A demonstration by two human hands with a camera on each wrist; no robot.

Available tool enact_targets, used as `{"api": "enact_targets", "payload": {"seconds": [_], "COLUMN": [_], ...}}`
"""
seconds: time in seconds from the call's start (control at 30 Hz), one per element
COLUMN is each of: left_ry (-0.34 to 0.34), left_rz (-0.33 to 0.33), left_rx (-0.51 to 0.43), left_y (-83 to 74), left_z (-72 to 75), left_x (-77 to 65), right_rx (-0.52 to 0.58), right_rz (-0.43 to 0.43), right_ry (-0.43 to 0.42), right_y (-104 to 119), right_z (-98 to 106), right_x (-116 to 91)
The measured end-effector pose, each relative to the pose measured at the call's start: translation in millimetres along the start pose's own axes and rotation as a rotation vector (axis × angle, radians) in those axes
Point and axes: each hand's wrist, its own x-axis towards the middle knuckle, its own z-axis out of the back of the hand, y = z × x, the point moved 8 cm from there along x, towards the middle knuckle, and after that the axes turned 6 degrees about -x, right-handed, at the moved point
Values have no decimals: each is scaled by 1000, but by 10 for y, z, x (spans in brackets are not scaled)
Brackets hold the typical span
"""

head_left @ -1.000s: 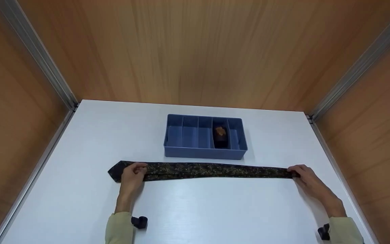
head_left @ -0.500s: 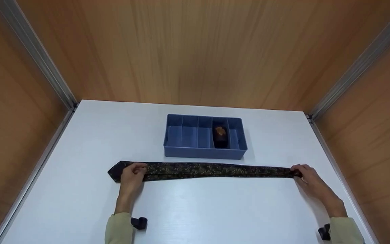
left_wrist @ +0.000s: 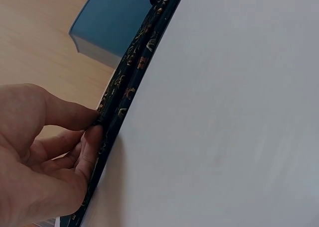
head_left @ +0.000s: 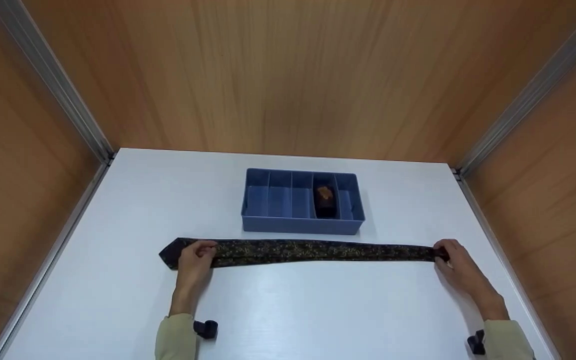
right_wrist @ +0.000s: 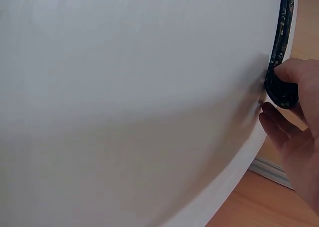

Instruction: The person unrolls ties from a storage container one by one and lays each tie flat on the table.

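A dark necktie [head_left: 318,250] with a gold pattern lies lengthwise across the white table, its pointed wide end at the left. My left hand [head_left: 196,262] pinches it near that wide end, thumb and finger meeting on the fabric [left_wrist: 127,87] in the left wrist view. At the far right end my right hand [head_left: 460,267] holds the narrow part, which bends into a rounded loop [right_wrist: 283,91] in the right wrist view. Some fingers of the right hand sit below the loop, and part of it is hidden behind the hand.
Behind the necktie stands a blue divided box [head_left: 298,226]. One of its compartments, right of the middle, holds a dark rolled thing [head_left: 325,202] with an orange-brown patch. Wooden panels [head_left: 288,75] border the table at the back and sides.
My right hand has shifted slightly to the right along the narrow end of the necktie. The left hand and the box have stayed in place.
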Motion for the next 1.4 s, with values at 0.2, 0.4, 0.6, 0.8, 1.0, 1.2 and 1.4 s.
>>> {"api": "enact_targets", "payload": {"seconds": [0.2, 0.4, 0.6, 0.8, 1.0, 1.2, 1.4], "left_ry": [-8, -9, -5, -9, -14, -10, -19], "left_rz": [4, 0, -9, -10, -1, 4, -5], "left_rx": [4, 15, 11, 8, 8, 2, -8], "left_y": [18, 18, 0, -3, 17, 21, 13], "left_z": [3, 6, 5, 0, 7, 8, 15], "left_x": [7, 8, -4, 0, 0, 2, 1], "right_rx": [23, 9, -35, -81, -155, -167, -130], "right_rz": [-136, -179, -221, -242, -189, -183, -223], "right_ry": [49, -18, -70, -98, -124, -149, -174], "right_y": [-103, -156, -164, -134, -93, -97, -150], "right_z": [-23, 3, 38, 59, 57, 67, 104], "right_x": [7, 9, -23, -27, 18, -12, -56]}}
